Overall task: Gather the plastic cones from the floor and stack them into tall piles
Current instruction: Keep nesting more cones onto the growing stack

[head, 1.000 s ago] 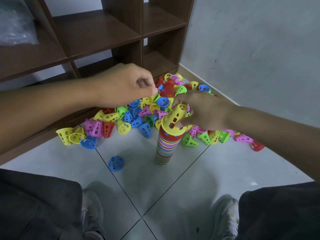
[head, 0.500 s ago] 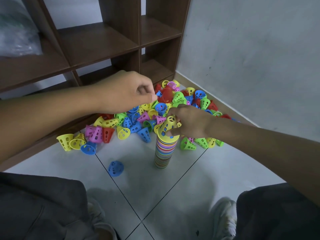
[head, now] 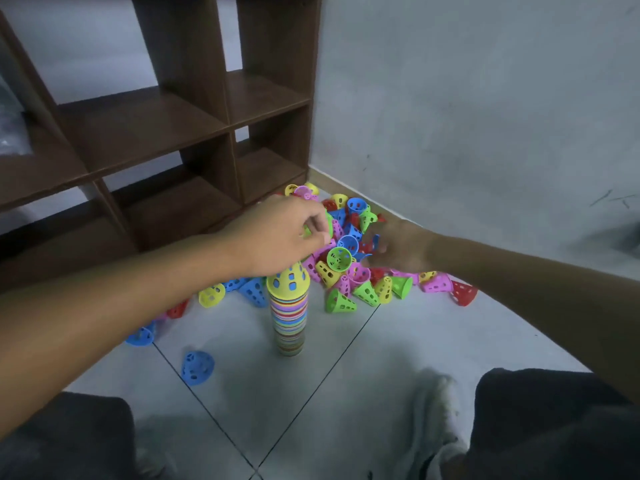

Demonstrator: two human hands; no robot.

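The stack (head: 289,317) stands upright on the floor tiles in front of the person's knees, capped by a yellow cone (head: 288,283) that sits squarely on it. Behind it, loose cones (head: 349,251) lie heaped in the corner where the wall meets the wooden shelf unit (head: 180,140), with a few strays nearer, among them a blue cone (head: 197,368) lying alone on the tiles to the left of the stack.

The left hand (head: 277,237) hovers just above the stack's top, its fingers curled and pinching what looks like a green cone (head: 328,223), mostly hidden behind the knuckles. The right hand (head: 398,251) reaches into the heap; it is blurred, so I cannot tell whether it grips anything.

The step in hand appears to be setting the left hand's cone on the pile while the right fetches the next. To do it well, turn the cone wide mouth down, centre it over the yellow tip, and lower it straight rather than from the side; the pile is tall and narrow, so a sideways nudge could topple it. Press lightly until it nests. The right hand should lift one cone cleanly, not drag neighbours toward the stack's base.
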